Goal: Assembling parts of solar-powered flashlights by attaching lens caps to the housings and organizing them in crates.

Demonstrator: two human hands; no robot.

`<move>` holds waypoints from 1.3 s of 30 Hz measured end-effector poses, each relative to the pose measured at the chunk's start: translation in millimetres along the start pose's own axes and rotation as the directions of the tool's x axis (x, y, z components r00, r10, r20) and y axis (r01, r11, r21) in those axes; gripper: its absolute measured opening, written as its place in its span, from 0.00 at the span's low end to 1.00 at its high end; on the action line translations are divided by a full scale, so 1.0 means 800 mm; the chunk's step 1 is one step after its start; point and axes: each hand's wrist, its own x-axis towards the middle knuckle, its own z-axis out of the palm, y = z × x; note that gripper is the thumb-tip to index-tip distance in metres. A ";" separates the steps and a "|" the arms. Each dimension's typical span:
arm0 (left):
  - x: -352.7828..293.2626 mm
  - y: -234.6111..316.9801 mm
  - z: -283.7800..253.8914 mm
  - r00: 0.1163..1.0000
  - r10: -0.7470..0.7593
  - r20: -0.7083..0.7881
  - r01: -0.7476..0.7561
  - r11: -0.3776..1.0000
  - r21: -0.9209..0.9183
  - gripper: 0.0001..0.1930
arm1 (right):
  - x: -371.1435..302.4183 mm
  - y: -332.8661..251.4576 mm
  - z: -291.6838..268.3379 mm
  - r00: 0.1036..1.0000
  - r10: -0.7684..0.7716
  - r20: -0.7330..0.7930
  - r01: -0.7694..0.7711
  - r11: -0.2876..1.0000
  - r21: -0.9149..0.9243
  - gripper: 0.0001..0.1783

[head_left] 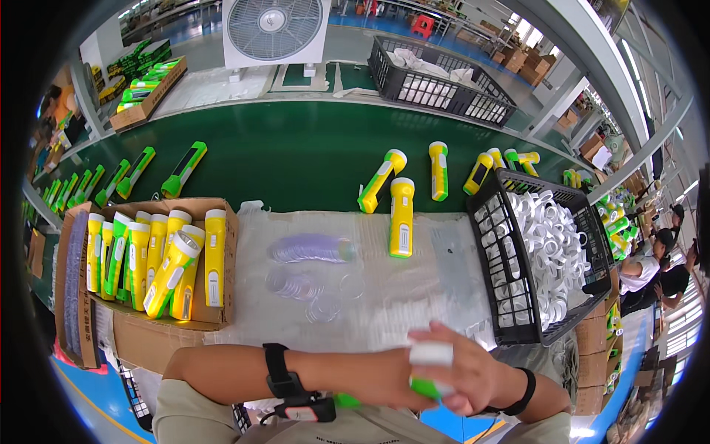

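Note:
My hands meet low at the front, smeared by motion. My right hand [475, 372] is closed around the head end of a flashlight, where a white ring [431, 354] and a green part [429, 388] show. My left hand [408, 376] overlaps this spot at the end of a forearm crossing from the left; its fingers cannot be made out. Ahead of them, clear round lenses [310, 249] lie fanned out on the covered worktop [399, 296]. A yellow-green flashlight [401, 218] rests at the worktop's far edge. To the right stands a black crate [510, 281] of white rings [547, 251].
A cardboard box [227, 251] packed with yellow flashlights stands at left. Behind runs a green conveyor belt [281, 163] carrying several flashlights. Beyond it are a fan [275, 33], a black basket [444, 81] and a tray of flashlights [151, 92]. Other people [643, 266] are at far right.

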 end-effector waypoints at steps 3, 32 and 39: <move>-0.002 0.035 0.003 0.970 0.170 0.174 -0.149 0.980 -0.130 0.23 | -0.013 -0.018 0.003 0.957 -0.288 0.026 0.289 0.956 -0.048 0.25; 0.001 0.059 -0.045 0.801 0.518 -0.299 0.415 -0.120 0.902 0.20 | -0.033 0.082 0.037 0.849 0.335 -0.409 -0.163 0.902 0.400 0.36; 0.014 0.041 -0.168 0.691 0.388 -0.610 0.618 0.122 0.777 0.24 | -0.067 0.077 0.083 0.624 0.584 -0.519 -0.174 0.752 0.636 0.33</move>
